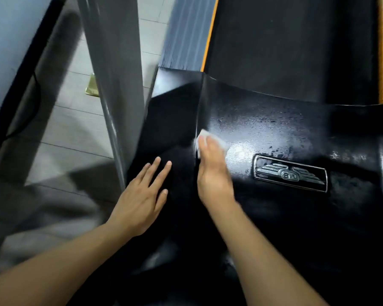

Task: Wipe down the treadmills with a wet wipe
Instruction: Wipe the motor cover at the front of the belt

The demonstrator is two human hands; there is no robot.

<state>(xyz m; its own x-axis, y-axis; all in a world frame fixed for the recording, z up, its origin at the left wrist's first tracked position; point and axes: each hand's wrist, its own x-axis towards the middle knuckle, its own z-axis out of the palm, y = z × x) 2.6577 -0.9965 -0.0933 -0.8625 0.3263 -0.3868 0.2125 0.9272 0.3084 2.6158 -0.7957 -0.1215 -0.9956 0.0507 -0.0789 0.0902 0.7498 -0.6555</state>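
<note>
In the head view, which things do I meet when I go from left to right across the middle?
Tiled floor → grey post → left hand → right hand on the wipe → badge.

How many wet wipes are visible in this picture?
1. The wet wipe lies under the right hand, pressed on the black motor cover. Others may be hidden.

Prob. gym: treadmill (296,133) w/ belt (285,45), tiled floor (75,120).
</note>
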